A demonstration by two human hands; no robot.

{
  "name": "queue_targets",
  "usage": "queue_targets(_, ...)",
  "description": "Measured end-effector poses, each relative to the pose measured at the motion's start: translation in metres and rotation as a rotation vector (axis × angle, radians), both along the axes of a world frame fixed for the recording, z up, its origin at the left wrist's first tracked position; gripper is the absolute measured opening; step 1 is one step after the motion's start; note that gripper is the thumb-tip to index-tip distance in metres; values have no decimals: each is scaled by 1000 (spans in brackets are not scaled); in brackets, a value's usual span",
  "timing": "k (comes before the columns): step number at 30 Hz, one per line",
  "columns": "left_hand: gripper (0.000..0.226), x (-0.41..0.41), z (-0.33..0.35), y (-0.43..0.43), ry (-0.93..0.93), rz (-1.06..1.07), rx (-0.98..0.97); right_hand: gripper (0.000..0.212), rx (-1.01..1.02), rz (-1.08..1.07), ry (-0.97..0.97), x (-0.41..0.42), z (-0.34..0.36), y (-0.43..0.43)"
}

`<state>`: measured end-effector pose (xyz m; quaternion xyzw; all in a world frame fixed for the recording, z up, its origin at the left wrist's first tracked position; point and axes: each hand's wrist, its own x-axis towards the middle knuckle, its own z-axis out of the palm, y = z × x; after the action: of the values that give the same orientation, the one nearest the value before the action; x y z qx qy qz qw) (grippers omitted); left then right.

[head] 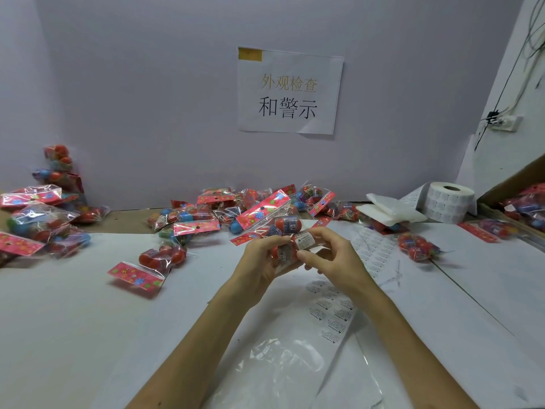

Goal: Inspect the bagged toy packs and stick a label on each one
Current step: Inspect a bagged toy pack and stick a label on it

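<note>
Head view shows both bare hands raised a little above the white table [88, 320], close together near the middle. The left hand [262, 261] holds a toy pack [284, 225] from below, with its fingers curled round the lower part of the clear bag, so the red eggs inside lie against the palm. The red flowered header card of the pack points up and to the left, away from the person. The right hand [336, 261] pinches a small white label [305, 240] between thumb and forefinger. The label touches the bag just beside the left fingertips; whether it is already stuck down I cannot tell.

Under the right forearm a label strip [330, 311] with printed labels lies on the table, and near it a sheet of clear film [280, 370]. A label roll [449, 202] stands at the far right, just beside a stack of white pads [392, 212]. Many loose packs [206, 214] lie in a heap along the wall, with more at the far left. A cardboard box [513, 177] at the right edge holds other packs. On the wall hangs a paper sign [290, 90] with Chinese characters
</note>
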<state>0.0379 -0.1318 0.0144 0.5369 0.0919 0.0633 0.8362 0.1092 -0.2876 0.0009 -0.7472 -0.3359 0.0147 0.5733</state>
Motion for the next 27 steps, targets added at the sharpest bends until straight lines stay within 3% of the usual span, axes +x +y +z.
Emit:
queue_targets(8,42,2,1,-2,1,-20,37,5,59,-75,36,2,1,-1)
queue_targets(11,38,1,1,0,-5,-39,-13,20,88,-42,124,2,3,-1)
queue_targets(14,39,1,0,0,-8,-46,3,19,70,-57,103,1,3,-1)
queue_targets(20,49,3,-2,-4,-65,-16,83,6,71,-108,23,2,1,0)
queue_targets(27,79,7,-9,-6,-62,121,100,6,91,-108,-17,2,-1,0)
